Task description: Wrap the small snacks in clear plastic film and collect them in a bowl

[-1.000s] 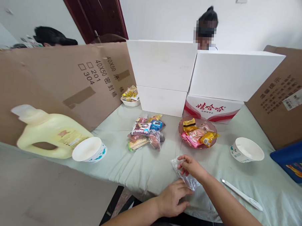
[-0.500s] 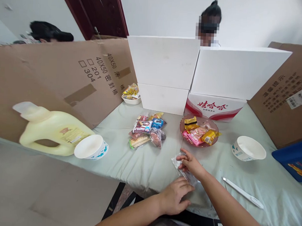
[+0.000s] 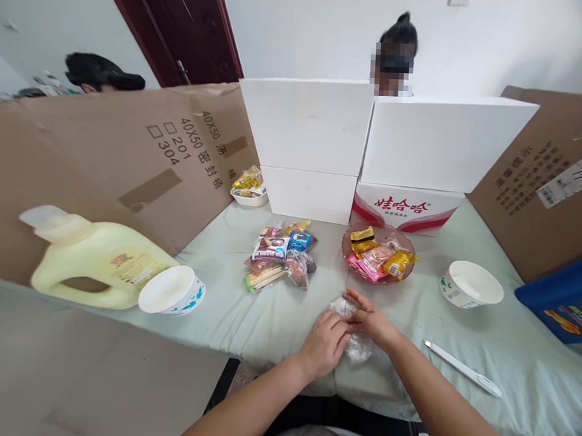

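Observation:
A crumpled clear plastic bag (image 3: 360,348) lies on the cloth near the table's front edge. My left hand (image 3: 325,343) is closed on its left side, fingers curled in toward the middle. From the right, my right hand (image 3: 372,324) grips the same bag, its upper fingers stretched over the far part. The fingers of both hands meet over the plastic and hide some of it. Just beyond them stands a pink glass bowl (image 3: 345,262) of wrapped snacks. A pile of packaged snacks (image 3: 271,249) sits to its left.
Paper bowls stand at left (image 3: 193,297) and right (image 3: 472,285). A white tweezer-like tool (image 3: 462,369) lies at right. A yellow jug (image 3: 91,254) rests on its side. White boxes (image 3: 309,129) and cardboard (image 3: 178,142) wall the table. Two people are behind them.
My left hand has moved forward and closed on the bag, meeting the right hand. The bag, flatter before, is now bunched up. The view has shifted slightly.

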A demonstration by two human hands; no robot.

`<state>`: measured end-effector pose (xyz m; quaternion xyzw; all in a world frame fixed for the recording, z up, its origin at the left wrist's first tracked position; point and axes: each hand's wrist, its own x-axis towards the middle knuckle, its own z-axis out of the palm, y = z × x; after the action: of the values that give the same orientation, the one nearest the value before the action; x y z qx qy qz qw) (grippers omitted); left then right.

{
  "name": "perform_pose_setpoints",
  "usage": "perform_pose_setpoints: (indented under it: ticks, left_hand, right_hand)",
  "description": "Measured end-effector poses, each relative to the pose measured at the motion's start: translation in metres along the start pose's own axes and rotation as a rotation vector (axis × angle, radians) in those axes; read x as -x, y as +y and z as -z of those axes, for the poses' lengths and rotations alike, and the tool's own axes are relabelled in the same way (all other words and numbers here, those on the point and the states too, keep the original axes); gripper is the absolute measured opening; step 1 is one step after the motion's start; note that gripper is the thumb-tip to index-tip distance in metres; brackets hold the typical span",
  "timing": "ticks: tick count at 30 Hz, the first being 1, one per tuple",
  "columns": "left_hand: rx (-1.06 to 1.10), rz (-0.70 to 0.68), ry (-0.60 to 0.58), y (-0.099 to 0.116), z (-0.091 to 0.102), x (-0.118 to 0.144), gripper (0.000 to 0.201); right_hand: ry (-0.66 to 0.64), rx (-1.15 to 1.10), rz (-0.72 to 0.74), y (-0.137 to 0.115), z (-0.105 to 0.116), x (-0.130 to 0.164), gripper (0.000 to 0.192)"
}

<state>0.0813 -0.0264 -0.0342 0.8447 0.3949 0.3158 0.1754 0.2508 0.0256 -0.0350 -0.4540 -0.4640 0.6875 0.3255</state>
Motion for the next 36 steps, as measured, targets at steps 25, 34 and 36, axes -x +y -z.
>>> perform_pose_setpoints:
  ticks: [25, 34, 36]
  left_hand:
    - [-0.127, -0.239, -0.236, -0.028, -0.011, -0.03, 0.024]
    - [-0.138, -0.227, -0.331, -0.027, -0.009, -0.031, 0.033]
    - [-0.127, -0.222, -0.34, -0.027, -0.008, -0.032, 0.034]
  right_hand:
    - [0.165, 1.551, 0.707, 0.058, -0.004, 0.117, 0.059]
    - [0.146, 1.274, 0.741, 0.056, -0.015, 0.119, 0.027]
    - [0.088, 1.241, 0.759, 0.046, -0.013, 0.118, 0.031]
